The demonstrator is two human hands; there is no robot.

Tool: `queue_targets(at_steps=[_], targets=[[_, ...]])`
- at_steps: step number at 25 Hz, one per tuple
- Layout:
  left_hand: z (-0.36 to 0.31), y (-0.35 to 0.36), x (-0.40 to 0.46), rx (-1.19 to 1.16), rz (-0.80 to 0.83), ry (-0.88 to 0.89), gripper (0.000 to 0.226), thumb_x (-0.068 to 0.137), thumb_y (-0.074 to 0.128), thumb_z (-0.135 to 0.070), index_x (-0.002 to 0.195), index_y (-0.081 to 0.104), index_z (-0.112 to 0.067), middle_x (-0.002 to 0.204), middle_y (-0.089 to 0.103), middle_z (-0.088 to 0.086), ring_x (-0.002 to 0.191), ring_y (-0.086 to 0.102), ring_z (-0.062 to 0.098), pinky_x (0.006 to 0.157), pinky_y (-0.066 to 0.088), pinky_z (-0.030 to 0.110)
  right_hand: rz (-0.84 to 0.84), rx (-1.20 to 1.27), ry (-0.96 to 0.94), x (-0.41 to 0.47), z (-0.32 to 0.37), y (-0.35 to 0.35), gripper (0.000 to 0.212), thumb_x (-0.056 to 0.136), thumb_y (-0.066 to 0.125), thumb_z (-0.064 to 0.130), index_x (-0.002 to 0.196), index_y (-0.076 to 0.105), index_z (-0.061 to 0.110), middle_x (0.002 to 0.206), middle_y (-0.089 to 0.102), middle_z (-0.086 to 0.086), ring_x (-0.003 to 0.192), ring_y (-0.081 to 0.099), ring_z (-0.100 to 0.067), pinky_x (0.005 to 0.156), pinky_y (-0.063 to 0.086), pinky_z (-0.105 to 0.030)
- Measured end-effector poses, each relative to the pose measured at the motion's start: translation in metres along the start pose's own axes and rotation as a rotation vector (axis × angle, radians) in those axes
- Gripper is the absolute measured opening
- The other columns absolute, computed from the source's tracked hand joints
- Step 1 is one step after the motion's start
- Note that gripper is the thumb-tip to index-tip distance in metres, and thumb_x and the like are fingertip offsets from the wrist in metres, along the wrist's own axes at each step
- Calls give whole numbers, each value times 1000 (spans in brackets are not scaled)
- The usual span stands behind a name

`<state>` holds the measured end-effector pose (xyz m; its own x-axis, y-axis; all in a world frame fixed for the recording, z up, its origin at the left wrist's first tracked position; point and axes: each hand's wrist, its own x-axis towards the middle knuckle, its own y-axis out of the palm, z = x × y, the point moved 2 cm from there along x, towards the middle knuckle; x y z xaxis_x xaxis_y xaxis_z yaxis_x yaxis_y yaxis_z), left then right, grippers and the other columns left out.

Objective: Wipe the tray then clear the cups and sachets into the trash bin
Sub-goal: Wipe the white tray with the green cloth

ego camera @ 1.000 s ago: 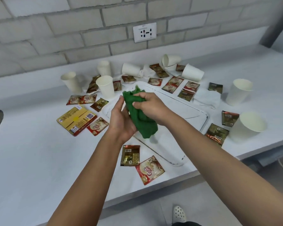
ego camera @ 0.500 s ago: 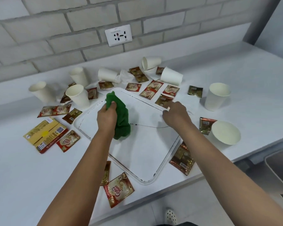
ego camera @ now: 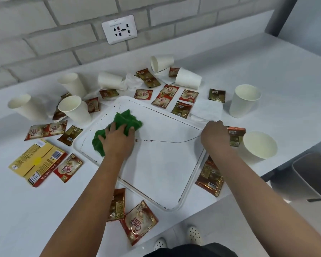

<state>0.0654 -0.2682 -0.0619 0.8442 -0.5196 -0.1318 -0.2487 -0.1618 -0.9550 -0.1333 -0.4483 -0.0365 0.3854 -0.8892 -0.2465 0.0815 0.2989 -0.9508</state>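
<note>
green cloth (ego camera: 119, 129), white tray (ego camera: 161, 164), red-and-gold sachets (ego camera: 138, 220)

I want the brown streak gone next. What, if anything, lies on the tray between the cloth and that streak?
Nothing visible: the left hand presses the cloth on the tray, and bare tray runs from there to the streak.

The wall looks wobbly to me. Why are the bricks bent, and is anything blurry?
Head view: the wide lens curves the brick wall and counter edge; the tray and green cloth look sharp; light is soft, shadows faint.
</note>
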Motion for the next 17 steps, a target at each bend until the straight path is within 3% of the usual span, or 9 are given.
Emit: queue_targets(at_steps=[5,9,12,15,17], targets=[[-2,-1,13,40,58,-46,49,99,23,-32,148,21,-36,160,9,4,145,7,36,116,6,55,48,10,-3,6,-2,2,28,91,44,-1,115,56,1,126,55,-14,118,53,-27,92,44,-28],[-17,9,13,73,59,30,51,99,24,-28,149,19,-34,159,12,2,144,10,38,117,9,51,17,117,-23,10,-12,4,39,93,41,1,131,50,6,142,45,-9,131,41,-22,105,31,-24],[-39,17,15,74,77,113,50,99,25,-29,148,19,-36,159,15,2,144,11,38,117,11,49,19,156,-33,11,-15,3,45,94,38,2,139,42,9,149,38,-7,137,34,-20,106,29,-22],[-74,27,-6,34,104,327,46,99,30,-28,143,30,-42,157,22,0,143,14,39,116,13,48,-37,291,-21,15,-19,10,37,93,40,4,128,53,4,137,51,-15,126,46,-27,85,42,-21],[-84,35,-31,15,150,504,44,98,35,-25,138,38,-43,155,26,-5,143,16,37,116,15,46,-67,332,5,17,-22,15,33,91,44,2,119,61,5,125,57,-19,117,52,-31,72,42,-18]])
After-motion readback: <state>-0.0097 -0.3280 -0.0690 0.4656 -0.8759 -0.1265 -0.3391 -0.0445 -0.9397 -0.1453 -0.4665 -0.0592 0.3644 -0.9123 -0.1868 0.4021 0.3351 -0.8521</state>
